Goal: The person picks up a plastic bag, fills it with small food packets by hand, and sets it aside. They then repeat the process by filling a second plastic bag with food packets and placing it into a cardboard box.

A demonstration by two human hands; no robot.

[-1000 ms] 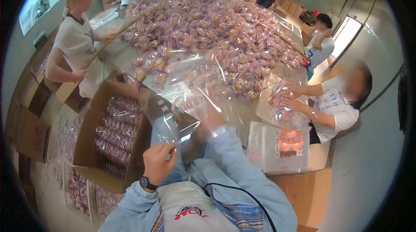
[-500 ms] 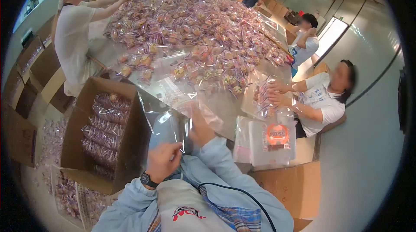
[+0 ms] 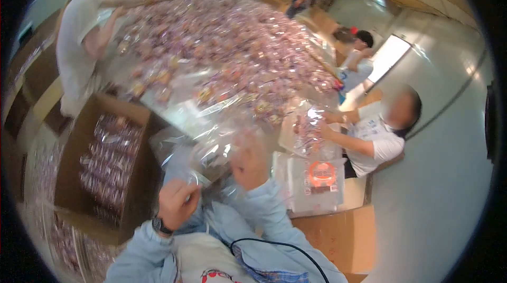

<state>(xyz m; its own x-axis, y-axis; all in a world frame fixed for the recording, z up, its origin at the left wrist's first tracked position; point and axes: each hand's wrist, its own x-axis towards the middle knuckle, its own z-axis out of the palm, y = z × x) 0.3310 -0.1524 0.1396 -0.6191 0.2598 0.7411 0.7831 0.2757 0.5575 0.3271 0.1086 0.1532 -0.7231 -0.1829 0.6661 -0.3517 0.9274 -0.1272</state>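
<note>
My left hand (image 3: 178,202), with a black watch at the wrist, is closed with thumb and finger together on the lower edge of a clear plastic bag (image 3: 211,153). The bag is loose and crumpled and spreads in front of my lap, close to the table edge. At the bag's right side is my right hand (image 3: 250,164), smeared by motion; its fingers point away from me and their grip does not show. To my left stands an open cardboard box (image 3: 67,174) holding rows of packed small wrapped items (image 3: 108,161).
A large heap of wrapped items (image 3: 222,45) covers the table. At right lie flat printed bags (image 3: 317,196) above a cardboard carton (image 3: 340,240). A co-worker (image 3: 372,135) handles a filled bag (image 3: 309,130). Another person (image 3: 79,45) stands at left; others are farther back.
The view has shifted and blurred. The clear bag has gone from stretched smooth to crumpled and spread toward the right hand. At left, the co-worker's nearer arm has bent back.
</note>
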